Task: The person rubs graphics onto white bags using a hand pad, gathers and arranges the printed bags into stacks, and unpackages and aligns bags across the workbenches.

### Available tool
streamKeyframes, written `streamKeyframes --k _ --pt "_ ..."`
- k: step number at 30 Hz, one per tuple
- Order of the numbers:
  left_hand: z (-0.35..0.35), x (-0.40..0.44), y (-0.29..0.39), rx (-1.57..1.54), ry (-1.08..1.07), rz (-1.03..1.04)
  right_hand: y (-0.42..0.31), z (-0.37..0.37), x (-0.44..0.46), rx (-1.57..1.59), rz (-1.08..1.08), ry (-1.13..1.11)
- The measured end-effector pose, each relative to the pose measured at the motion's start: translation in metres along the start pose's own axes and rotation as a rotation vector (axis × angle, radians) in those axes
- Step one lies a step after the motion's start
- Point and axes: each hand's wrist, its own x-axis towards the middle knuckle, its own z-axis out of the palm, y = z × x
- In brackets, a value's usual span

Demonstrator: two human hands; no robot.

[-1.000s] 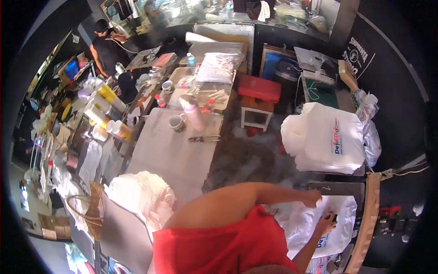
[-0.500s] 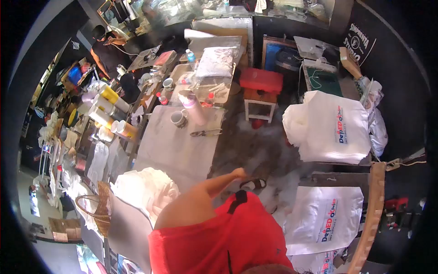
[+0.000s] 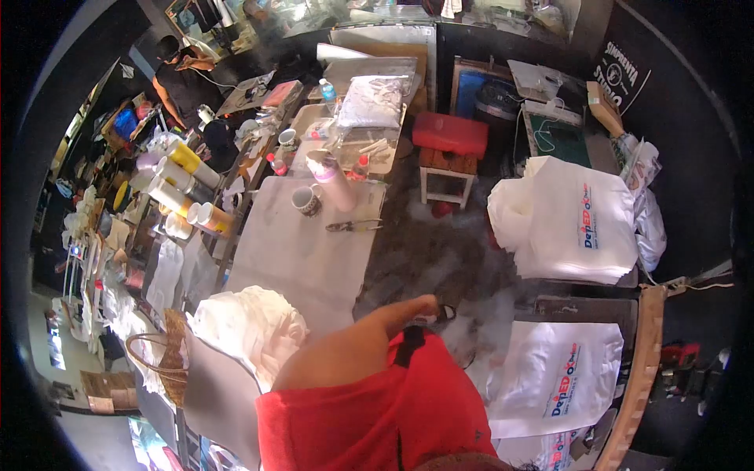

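Observation:
My left hand [image 3: 428,304] hangs low in front of my red clothing [image 3: 353,416], over the dark floor and close to a sandalled foot [image 3: 447,312]. Its fingers are too small and unclear to read, and nothing held shows. My right hand is out of view. To the right, a white printed bag [image 3: 550,377] lies flat with no hand on it, its blue and red lettering running upward. Beyond it sits a stack of similar white printed bags [image 3: 577,220].
A wooden bar [image 3: 635,377] edges the right side. On the left stand a grey table [image 3: 290,251] with a mug [image 3: 306,201], a pink bottle [image 3: 334,184] and pliers [image 3: 352,225], and a white cloth pile [image 3: 251,330]. A red-topped stool [image 3: 449,135] stands ahead; another person [image 3: 184,82] is far left.
My left hand has come away from the flat bag and down to the left. My right hand, earlier over that bag with a small dark object, has left the view. The bag's print is now uncovered.

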Motion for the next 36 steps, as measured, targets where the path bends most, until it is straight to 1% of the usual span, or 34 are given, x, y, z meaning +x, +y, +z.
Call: streamKeyframes --k 1,3,4,6,7,10,13,14,15,16,17,19,20,21,22,23,24,25,26,27,29,30,31,32,33,36 --pt "-0.017 0.005 0.008 0.039 0.102 0.006 -0.002 0.002 -0.001 0.008 0.002 0.001" --pt "-0.042 0.013 0.008 0.409 0.203 0.307 -0.004 0.003 -0.001 0.017 -0.001 -0.004" --pt "-0.051 0.012 0.008 0.408 0.209 0.303 -0.007 0.005 -0.003 0.020 -0.003 -0.001" --pt "-0.075 -0.006 0.024 -0.316 0.207 -0.073 -0.010 0.006 -0.004 0.032 -0.008 -0.004" --pt "-0.081 -0.015 0.025 -0.455 0.238 -0.153 -0.011 0.006 -0.004 0.043 -0.008 -0.002" --pt "-0.055 -0.010 0.010 -0.263 0.198 -0.107 -0.012 0.006 -0.006 0.060 -0.010 0.007" --pt "-0.021 0.014 -0.004 0.112 0.137 0.057 -0.012 0.004 -0.004 0.100 -0.016 0.032" --pt "-0.009 0.019 -0.005 0.198 0.168 0.126 -0.012 0.002 0.000 0.115 -0.024 0.042" --pt "-0.014 0.007 0.006 0.215 0.236 0.182 -0.011 0.007 0.003 0.110 -0.030 0.038" --pt "-0.020 0.000 0.025 -0.119 0.281 0.129 -0.011 0.017 0.009 0.150 -0.153 0.043" --pt "-0.043 -0.022 0.062 -0.452 0.322 0.072 -0.011 0.031 0.018 0.191 -0.274 0.050" --pt "-0.061 -0.025 0.112 -0.763 0.412 0.227 -0.013 0.047 0.034 0.273 -0.517 0.068" --pt "-0.073 -0.028 0.138 -0.720 0.436 0.280 -0.049 0.045 0.032 0.183 -0.874 0.010" --pt "-0.086 -0.034 0.162 -0.676 0.462 0.334 -0.077 0.046 -0.005 -0.223 -0.732 -0.086" --pt "-0.090 -0.035 0.177 -0.679 0.464 0.340 -0.060 0.096 -0.005 -0.269 -0.782 -0.138" --pt "-0.092 -0.039 0.192 -0.589 0.609 0.417 -0.036 0.145 -0.001 -0.359 -1.095 -0.005" --pt "-0.099 -0.046 0.206 -0.497 0.755 0.493 -0.131 0.065 -0.039 -0.321 -0.461 -0.641" --pt "-0.109 -0.055 0.215 -0.500 0.763 0.499 -0.140 0.064 -0.047 -0.394 -0.450 -0.601" --pt "-0.126 -0.071 0.220 -0.454 0.556 0.480 -0.144 0.071 -0.052 -0.465 -0.439 -0.563" --pt "-0.135 -0.078 0.221 -0.404 0.350 0.456 -0.143 0.080 -0.051 -0.460 -0.445 -0.559" --pt "-0.126 -0.066 0.221 -0.423 0.392 0.492 -0.128 0.093 -0.044 -0.299 -0.392 -0.469" --pt "-0.118 -0.058 0.222 -0.440 0.428 0.529 -0.125 0.094 -0.043 -0.299 -0.391 -0.467" --pt "-0.110 -0.051 0.223 -0.439 0.427 0.531 -0.123 0.094 -0.043 -0.367 -0.451 -0.502" --pt "-0.100 -0.043 0.223 -0.504 0.513 0.524 -0.120 0.094 -0.044 -0.435 -0.510 -0.539" --pt "-0.096 -0.040 0.223 -0.569 0.597 0.519 -0.124 0.084 -0.046 -0.435 -0.503 -0.538" --pt "-0.100 -0.033 0.224 -0.639 0.614 0.556 -0.131 0.068 -0.044 -0.353 -0.486 -0.587"
